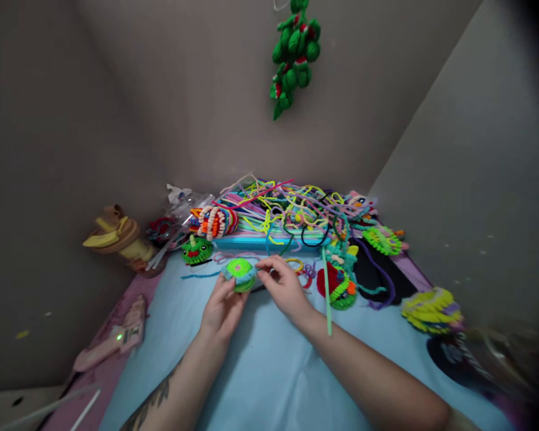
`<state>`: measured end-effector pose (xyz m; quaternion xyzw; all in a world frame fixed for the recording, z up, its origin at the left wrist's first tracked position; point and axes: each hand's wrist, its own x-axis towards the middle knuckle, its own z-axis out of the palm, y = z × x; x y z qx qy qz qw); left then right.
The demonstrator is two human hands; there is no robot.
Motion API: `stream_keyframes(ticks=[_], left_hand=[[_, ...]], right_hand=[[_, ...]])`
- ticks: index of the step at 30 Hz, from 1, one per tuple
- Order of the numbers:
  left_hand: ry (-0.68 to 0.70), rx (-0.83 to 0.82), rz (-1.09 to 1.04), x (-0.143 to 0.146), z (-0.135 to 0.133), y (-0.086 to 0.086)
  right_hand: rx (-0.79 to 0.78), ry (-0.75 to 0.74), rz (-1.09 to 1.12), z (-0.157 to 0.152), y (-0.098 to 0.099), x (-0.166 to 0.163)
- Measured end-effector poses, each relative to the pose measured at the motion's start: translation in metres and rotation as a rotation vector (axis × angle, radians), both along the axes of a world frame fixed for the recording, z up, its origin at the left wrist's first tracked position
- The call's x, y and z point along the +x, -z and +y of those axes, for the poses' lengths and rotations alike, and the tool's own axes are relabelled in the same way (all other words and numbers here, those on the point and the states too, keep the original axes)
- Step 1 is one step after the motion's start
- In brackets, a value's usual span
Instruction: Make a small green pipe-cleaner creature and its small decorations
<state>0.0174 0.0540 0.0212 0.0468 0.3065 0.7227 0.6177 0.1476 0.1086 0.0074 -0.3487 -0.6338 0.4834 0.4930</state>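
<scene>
Head view, from the left: a pink glue gun [132,332] lies with a green light lit. Beyond it stands a tan tub [137,248], topped by something yellow and brown; what it holds is hidden. A clear bag [193,205] sits next, contents unclear, with a horned green figure [196,251] near it.

Over the blue cloth [269,353], the left hand [222,305] is closed round the lower left of a small green ball [239,268] with blue trim, holding it up. The right hand [284,286] has thumb and fingertips nearly together at the ball's right edge; whether they grip the trim is too small to tell. The step in hand looks like working that trim at the side, which calls for a steady left hold and a fine right pinch.

Behind, a blue tray [269,244] overflows with fuzzy stems [247,215]. Rightward come a red-and-green figure [341,290] and a yellow one [431,310].
</scene>
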Motion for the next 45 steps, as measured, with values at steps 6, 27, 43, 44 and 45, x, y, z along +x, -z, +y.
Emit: stream_keyframes(ticks=[6, 27, 43, 44, 45], left_hand=[[-0.015, -0.049, 0.003, 0.004, 0.001, 0.000], [-0.003, -0.078, 0.198, 0.022, -0.009, 0.013], [-0.026, -0.080, 0.271, 0.024, -0.011, 0.014], [-0.026, -0.081, 0.257, 0.023, -0.011, 0.014], [-0.027, -0.084, 0.246, 0.023, -0.010, 0.015]], right_hand=[[-0.038, -0.047, -0.060, 0.002, 0.009, 0.001], [0.300, -0.020, -0.286, 0.001, -0.001, 0.003], [0.416, -0.086, -0.332, 0.000, 0.000, 0.004], [0.408, -0.088, -0.324, 0.001, -0.001, 0.005], [0.397, -0.095, -0.317, 0.001, -0.001, 0.005]])
